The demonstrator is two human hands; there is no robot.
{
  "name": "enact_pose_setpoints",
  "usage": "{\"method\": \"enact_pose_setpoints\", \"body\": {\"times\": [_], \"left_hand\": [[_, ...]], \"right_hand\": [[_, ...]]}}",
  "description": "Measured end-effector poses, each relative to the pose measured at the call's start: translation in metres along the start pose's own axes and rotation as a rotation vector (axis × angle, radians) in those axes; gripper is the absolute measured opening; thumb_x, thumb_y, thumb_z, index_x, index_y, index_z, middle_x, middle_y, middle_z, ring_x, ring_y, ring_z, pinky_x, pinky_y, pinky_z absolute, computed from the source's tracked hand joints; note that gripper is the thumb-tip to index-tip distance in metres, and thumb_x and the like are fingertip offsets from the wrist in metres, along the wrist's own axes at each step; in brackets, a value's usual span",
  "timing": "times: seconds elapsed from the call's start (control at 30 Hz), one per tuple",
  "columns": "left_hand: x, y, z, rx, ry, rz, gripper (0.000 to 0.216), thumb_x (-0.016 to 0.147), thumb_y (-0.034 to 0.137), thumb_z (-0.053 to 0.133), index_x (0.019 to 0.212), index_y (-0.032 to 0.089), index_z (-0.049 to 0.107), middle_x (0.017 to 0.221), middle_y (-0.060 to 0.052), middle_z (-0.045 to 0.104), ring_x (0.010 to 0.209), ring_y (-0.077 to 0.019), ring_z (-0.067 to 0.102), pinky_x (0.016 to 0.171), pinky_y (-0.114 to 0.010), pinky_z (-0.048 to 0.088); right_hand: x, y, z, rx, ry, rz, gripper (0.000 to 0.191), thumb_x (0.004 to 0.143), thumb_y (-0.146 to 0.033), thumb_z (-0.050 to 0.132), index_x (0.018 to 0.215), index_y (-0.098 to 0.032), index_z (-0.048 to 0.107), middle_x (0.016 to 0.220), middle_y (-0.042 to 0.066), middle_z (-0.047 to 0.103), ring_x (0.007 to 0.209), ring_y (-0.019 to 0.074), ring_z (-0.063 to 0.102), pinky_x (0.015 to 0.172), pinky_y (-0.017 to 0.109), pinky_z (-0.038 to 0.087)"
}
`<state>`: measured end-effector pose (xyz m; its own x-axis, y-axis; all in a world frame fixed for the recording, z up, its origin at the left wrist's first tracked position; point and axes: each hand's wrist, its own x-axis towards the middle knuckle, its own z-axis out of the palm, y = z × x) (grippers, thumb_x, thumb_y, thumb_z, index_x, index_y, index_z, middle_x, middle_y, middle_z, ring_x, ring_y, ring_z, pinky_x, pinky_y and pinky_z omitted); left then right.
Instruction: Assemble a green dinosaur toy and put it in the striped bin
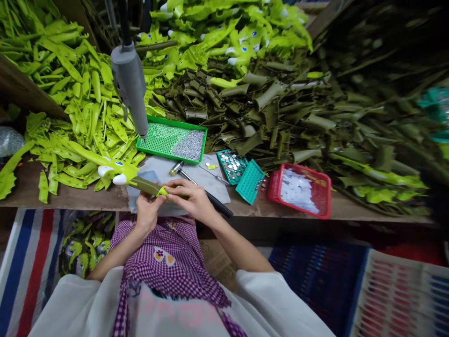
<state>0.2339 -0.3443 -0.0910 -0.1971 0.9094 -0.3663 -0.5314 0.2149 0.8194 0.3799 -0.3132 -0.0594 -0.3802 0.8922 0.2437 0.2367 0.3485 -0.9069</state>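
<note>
Both hands are closed around a plastic toy (145, 185) above the front edge of the bench. It has a lime-green animal-like head with white parts and a blue eye spot, and an olive handle. My left hand (146, 213) grips the handle from below. With its fingers pinched, my right hand (187, 199) holds the lime-green end piece (163, 191) of that handle. A hammer (205, 193) with a black grip lies just beyond my right hand on a grey cloth (219, 185). Past it is a thin screwdriver-like tool (219, 176).
A grey power screwdriver (129, 86) hangs over a green tray (201, 161) of small screws. Teal trays (249, 182) and a red basket (324, 192) with white pieces stand to the right. Heaps of lime-green parts (94, 103) and olive parts (270, 103) cover the back.
</note>
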Motion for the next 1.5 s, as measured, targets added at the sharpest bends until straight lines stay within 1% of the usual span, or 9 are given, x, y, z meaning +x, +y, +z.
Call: {"method": "enact_pose_setpoints", "body": {"times": [0.3, 0.47, 0.6, 0.73, 0.83, 0.93, 1.13, 1.3, 1.5], "left_hand": [[-0.003, 0.003, 0.002, 0.018, 0.018, 0.005, 0.062, 0.051, 0.034, 0.088, 0.103, 0.015, 0.059, 0.100, -0.009, 0.070, 0.096, -0.0207, 0.067, 0.091, -0.034, 0.049], [0.003, 0.003, 0.011, 0.083, 0.004, 0.042, 0.066, 0.054, 0.041, 0.085, 0.109, 0.015, 0.059, 0.104, -0.010, 0.070, 0.098, -0.0222, 0.067, 0.091, -0.036, 0.050], [0.011, 0.012, -0.001, 0.382, -0.134, 0.142, 0.050, 0.066, 0.046, 0.077, 0.102, 0.015, 0.064, 0.100, -0.010, 0.072, 0.092, -0.0221, 0.068, 0.081, -0.033, 0.053], [0.007, 0.045, -0.023, 0.980, -0.338, 0.575, 0.020, 0.079, 0.036, 0.069, 0.088, 0.018, 0.070, 0.082, -0.006, 0.074, 0.074, -0.0199, 0.068, 0.073, -0.034, 0.052], [0.006, 0.072, -0.022, 1.333, -0.393, 1.042, 0.026, 0.083, 0.030, 0.066, 0.108, 0.021, 0.068, 0.103, -0.008, 0.073, 0.098, -0.0236, 0.066, 0.089, -0.042, 0.046], [0.017, 0.087, -0.010, 1.525, -0.586, 1.198, 0.032, 0.090, 0.024, 0.057, 0.121, 0.019, 0.061, 0.117, -0.010, 0.068, 0.112, -0.0244, 0.061, 0.099, -0.048, 0.039], [0.041, 0.086, -0.002, 1.423, -0.809, 1.123, 0.028, 0.091, 0.016, 0.048, 0.114, 0.010, 0.063, 0.109, -0.013, 0.070, 0.106, -0.0218, 0.063, 0.094, -0.039, 0.049], [0.046, 0.082, -0.004, 1.209, -0.812, 0.806, 0.025, 0.085, 0.023, 0.059, 0.108, 0.019, 0.068, 0.109, -0.011, 0.070, 0.107, -0.0246, 0.063, 0.098, -0.043, 0.046], [0.048, 0.095, 0.005, 1.190, -0.806, 0.735, 0.022, 0.083, 0.027, 0.062, 0.103, 0.021, 0.070, 0.104, -0.010, 0.070, 0.101, -0.0249, 0.063, 0.096, -0.043, 0.043]], "right_hand": [[-0.004, 0.002, -0.002, -0.097, -0.088, -0.053, 0.024, 0.087, -0.029, 0.060, 0.108, -0.021, 0.068, 0.111, 0.009, 0.068, 0.104, 0.0181, 0.065, 0.090, 0.037, 0.053], [-0.008, 0.010, 0.009, -0.376, 0.119, -0.347, 0.034, 0.085, -0.020, 0.061, 0.118, -0.017, 0.061, 0.106, 0.012, 0.070, 0.103, 0.0217, 0.066, 0.087, 0.040, 0.054], [-0.006, 0.013, 0.013, -0.421, 0.171, -0.367, 0.031, 0.087, -0.019, 0.057, 0.118, -0.020, 0.060, 0.105, 0.010, 0.071, 0.098, 0.0201, 0.068, 0.084, 0.038, 0.057], [-0.006, 0.010, 0.012, -0.417, 0.193, -0.351, 0.031, 0.086, -0.020, 0.059, 0.117, -0.018, 0.060, 0.102, 0.011, 0.071, 0.096, 0.0198, 0.068, 0.082, 0.037, 0.058], [-0.006, 0.009, 0.011, -0.421, 0.181, -0.347, 0.030, 0.086, -0.020, 0.059, 0.116, -0.018, 0.059, 0.102, 0.011, 0.071, 0.096, 0.0195, 0.067, 0.082, 0.037, 0.058], [-0.004, 0.009, 0.010, -0.436, 0.194, -0.344, 0.028, 0.087, -0.021, 0.058, 0.115, -0.017, 0.060, 0.102, 0.011, 0.071, 0.095, 0.0192, 0.068, 0.082, 0.036, 0.058], [-0.002, 0.012, 0.011, -0.488, 0.218, -0.351, 0.024, 0.088, -0.021, 0.056, 0.111, -0.019, 0.062, 0.099, 0.010, 0.072, 0.092, 0.0186, 0.068, 0.081, 0.036, 0.057], [-0.001, 0.016, 0.018, -0.452, 0.226, -0.311, 0.026, 0.088, -0.021, 0.056, 0.112, -0.020, 0.064, 0.101, 0.010, 0.073, 0.094, 0.0203, 0.068, 0.084, 0.039, 0.056], [-0.027, 0.025, -0.003, -0.389, 0.175, -0.093, 0.040, 0.087, -0.031, 0.059, 0.126, -0.023, 0.058, 0.120, 0.011, 0.067, 0.113, 0.0232, 0.062, 0.099, 0.044, 0.049]]}}
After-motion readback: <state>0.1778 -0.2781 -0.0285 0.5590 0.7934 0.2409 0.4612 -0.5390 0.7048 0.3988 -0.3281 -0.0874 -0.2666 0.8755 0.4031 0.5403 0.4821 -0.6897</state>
